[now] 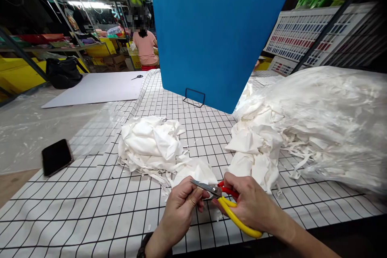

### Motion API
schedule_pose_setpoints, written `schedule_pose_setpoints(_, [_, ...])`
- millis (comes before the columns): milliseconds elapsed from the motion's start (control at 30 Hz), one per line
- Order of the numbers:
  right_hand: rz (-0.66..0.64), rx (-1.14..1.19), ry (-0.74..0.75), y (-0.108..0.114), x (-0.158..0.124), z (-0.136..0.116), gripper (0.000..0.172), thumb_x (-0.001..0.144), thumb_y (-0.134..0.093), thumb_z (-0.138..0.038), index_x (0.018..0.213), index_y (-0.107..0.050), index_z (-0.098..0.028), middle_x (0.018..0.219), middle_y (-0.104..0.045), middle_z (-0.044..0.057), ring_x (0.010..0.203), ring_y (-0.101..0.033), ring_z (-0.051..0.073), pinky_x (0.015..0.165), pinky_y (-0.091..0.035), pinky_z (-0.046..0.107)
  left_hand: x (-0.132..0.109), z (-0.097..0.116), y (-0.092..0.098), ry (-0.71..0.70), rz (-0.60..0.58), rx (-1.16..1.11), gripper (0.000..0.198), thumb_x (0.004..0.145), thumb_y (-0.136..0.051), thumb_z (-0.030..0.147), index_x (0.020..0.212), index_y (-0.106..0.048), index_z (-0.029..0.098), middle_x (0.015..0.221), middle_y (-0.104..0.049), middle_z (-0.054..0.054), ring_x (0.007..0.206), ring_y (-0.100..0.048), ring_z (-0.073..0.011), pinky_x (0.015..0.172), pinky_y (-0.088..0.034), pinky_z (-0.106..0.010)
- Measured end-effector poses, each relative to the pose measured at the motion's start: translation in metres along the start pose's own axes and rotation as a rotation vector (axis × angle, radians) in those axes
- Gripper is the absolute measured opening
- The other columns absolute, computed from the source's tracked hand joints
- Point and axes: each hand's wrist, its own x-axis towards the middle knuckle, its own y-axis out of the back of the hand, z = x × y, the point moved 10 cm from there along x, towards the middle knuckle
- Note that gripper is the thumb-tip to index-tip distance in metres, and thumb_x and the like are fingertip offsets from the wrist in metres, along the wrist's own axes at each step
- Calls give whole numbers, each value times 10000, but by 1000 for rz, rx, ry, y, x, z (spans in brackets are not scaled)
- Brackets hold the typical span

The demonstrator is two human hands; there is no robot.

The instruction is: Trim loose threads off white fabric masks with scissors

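Near the front of the table, my right hand (250,201) is closed on scissors (216,190) with one red and one yellow handle. Their blades point left and reach over the fingers of my left hand (183,203). That hand pinches the edge of a white cloth piece (196,171), which spreads out behind the blades. Just beyond it to the left lies a heap of white cloth pieces (151,139) with thin strips hanging from it. To the right of the scissors is a second group of white cloth pieces (256,149).
A large clear plastic bag (338,121) of white pieces fills the right side. A blue board (211,36) stands upright on a wire stand (194,97). A phone (57,157) lies at left, black scissors (137,77) on a white sheet (102,88). A person (145,46) sits far back.
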Motion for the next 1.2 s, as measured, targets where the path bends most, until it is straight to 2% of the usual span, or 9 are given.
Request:
schedule_pose_setpoints(200, [-97,360,-73,18,-3,20,407,720,-762,-416,801,-409,-229,658,-403,-80,595,-335,106,529,-317,215,5,4,1,-14,19,-14,265,917,-573,338,795,-704,142,755,-514,-22,625,-563,-115,568,-486,-223])
schedule_pose_setpoints(333, [16,443,-182,45,-7,61,385,742,-748,-443,801,-436,-226,679,-419,-69,606,-380,112,546,-354,225,10,14,9,-24,46,18,266,914,-572,352,797,-691,145,753,-533,-21,629,-566,-121,578,-490,-230])
schedule_pose_setpoints(567, [524,233,-531,106,-32,184,452,651,-767,-512,641,-422,-220,576,-479,-51,524,-463,127,487,-368,247,36,105,137,-306,587,404,256,906,-537,409,884,-652,181,783,-645,-28,736,-612,-181,724,-514,-303])
schedule_pose_setpoints(700, [529,297,-429,98,-24,194,339,657,-745,-417,752,-493,-211,744,-637,6,670,-587,174,580,-439,271,75,108,165,25,535,1105,358,855,-558,447,945,-686,125,1159,-630,-197,1025,-599,-385,906,-454,-560])
schedule_pose_setpoints(767, [512,312,-408,86,-16,192,325,638,-753,-367,769,-500,-210,763,-640,-3,686,-584,167,598,-432,263,79,99,153,139,505,1329,491,808,-604,492,1040,-677,65,1450,-382,-286,1138,-503,-512,888,-416,-668])
schedule_pose_setpoints(833, [495,315,-411,77,-7,189,299,621,-757,-307,752,-508,-206,729,-619,-19,652,-552,151,573,-399,248,77,97,117,30,506,1362,550,818,-596,514,1145,-648,74,1567,-173,-250,1210,-429,-544,876,-413,-695])
schedule_pose_setpoints(933, [469,346,-399,71,10,180,270,617,-739,-257,693,-487,-199,653,-561,-38,598,-489,128,527,-349,233,77,72,30,-190,200,1103,393,901,-527,446,1178,-646,193,1504,-380,-154,1252,-465,-402,939,-446,-592])
schedule_pose_setpoints(1000, [426,409,-352,73,20,165,289,623,-744,-280,702,-478,-196,654,-558,-40,591,-491,122,526,-368,233,78,35,-24,-135,-110,873,367,918,-507,427,1189,-630,212,1291,-596,-130,1101,-588,-299,898,-498,-484])
schedule_pose_setpoints(1200, [306,860,32,104,34,57,392,676,-795,-336,892,-490,-217,836,-635,-8,668,-587,125,601,-489,268,98,-6,-85,-99,-196,474,417,805,-667,453,1136,-650,199,1027,-641,-74,749,-577,-174,696,-494,-313])
